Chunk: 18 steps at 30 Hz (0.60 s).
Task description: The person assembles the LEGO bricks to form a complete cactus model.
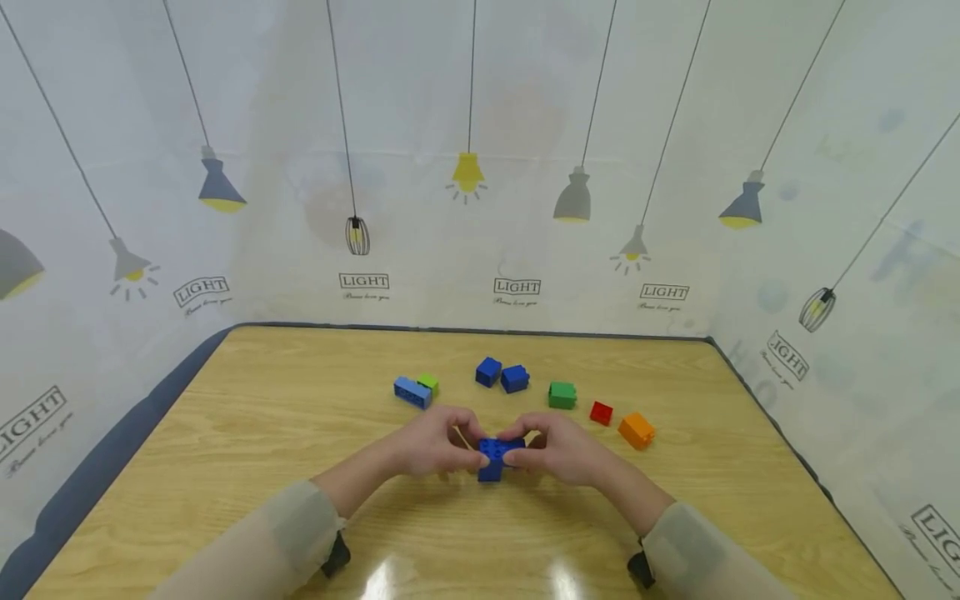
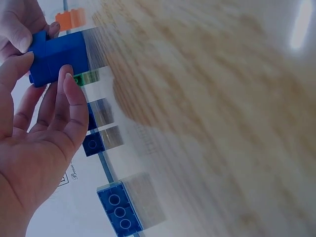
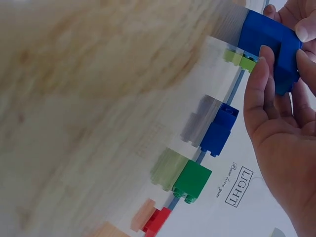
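I have the left grip (image 1: 438, 442) and the right grip (image 1: 562, 452) both pinching the joined blue bricks (image 1: 491, 470), between the hands near the middle of the wooden surface (image 1: 225, 450). I read boxed "LIGHT" labels (image 1: 517, 287), small script beneath, on the pale wall covering (image 1: 405, 83), printed with hanging lamps (image 1: 468, 171). Beyond the hands I see a light-blue brick (image 1: 412, 392), lime brick (image 1: 428, 382), green brick (image 1: 562, 395), red brick (image 1: 601, 413) and orange brick (image 1: 637, 431).

I see held bricks (image 1: 490, 469) between left hand (image 1: 437, 442) and right hand (image 1: 567, 448); on table (image 1: 262, 417) behind: leftmost brick pair (image 1: 412, 392), middle brick pair (image 1: 514, 379), rightmost brick trio (image 1: 561, 395); backdrop (image 1: 442, 250) beyond.
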### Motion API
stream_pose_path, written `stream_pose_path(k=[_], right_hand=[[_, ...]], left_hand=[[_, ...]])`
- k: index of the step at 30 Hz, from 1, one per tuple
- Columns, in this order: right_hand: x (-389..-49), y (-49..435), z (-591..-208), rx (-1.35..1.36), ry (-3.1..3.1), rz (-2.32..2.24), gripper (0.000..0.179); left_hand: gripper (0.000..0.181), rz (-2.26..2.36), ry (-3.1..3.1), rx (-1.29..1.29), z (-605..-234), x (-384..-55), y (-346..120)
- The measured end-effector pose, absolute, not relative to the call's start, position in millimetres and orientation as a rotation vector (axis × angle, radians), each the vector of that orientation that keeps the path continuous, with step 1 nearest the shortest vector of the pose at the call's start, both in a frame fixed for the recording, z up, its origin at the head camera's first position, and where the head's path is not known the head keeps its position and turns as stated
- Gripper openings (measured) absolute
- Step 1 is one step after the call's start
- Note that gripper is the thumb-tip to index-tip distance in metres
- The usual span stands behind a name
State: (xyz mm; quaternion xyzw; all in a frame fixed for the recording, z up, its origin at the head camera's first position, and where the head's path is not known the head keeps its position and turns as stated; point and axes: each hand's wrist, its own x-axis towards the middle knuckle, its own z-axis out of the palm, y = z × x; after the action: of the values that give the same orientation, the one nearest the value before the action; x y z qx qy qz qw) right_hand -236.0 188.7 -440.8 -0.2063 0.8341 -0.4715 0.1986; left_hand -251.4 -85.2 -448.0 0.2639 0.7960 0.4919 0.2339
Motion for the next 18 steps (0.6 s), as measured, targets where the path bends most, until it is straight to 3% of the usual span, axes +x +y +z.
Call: stream_pose_path(k=[18], right_hand=[[-238.3,187.8,-441.2,-0.543,2.34,-1.326,0.026]], left_hand=[[0.024,1.418,2.174,0.724,-454.4,-249.6,-86.7]])
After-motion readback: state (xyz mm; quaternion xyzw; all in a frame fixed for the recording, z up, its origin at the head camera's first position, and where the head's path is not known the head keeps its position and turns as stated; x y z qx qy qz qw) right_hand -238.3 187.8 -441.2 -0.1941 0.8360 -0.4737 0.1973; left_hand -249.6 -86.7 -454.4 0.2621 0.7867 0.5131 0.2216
